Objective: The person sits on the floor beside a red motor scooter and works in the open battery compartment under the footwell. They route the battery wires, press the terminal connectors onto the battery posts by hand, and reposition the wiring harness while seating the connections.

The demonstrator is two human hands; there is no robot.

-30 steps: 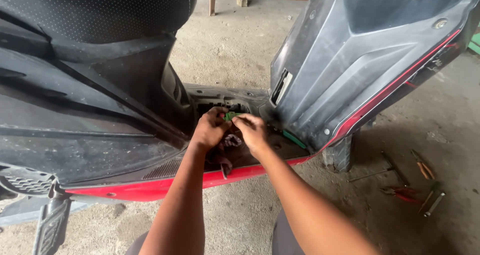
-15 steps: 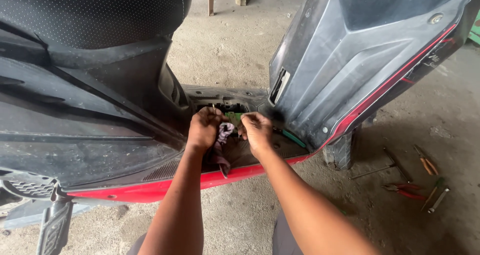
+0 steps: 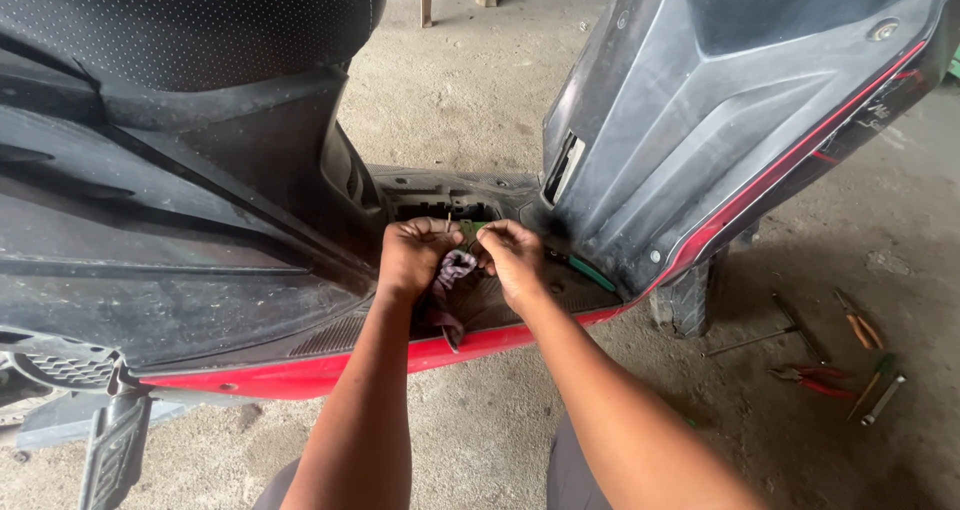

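Both hands, left hand point(image 3: 415, 255) and right hand point(image 3: 512, 257), pinch a small green part point(image 3: 470, 230), half hidden, above a rag point(image 3: 450, 285) on the scooter floor point(image 3: 560, 295).

A purple-and-dark patterned cloth rag point(image 3: 452, 275) at centre — red lower trim strip point(image 3: 330, 370) at seven o'clock, dotted black textured seat point(image 3: 190, 20) at eleven, red-handled pliers point(image 3: 815, 380) at four.

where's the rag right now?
Head view, centre: the rag hangs between the left hand and right hand, over the scooter footboard.
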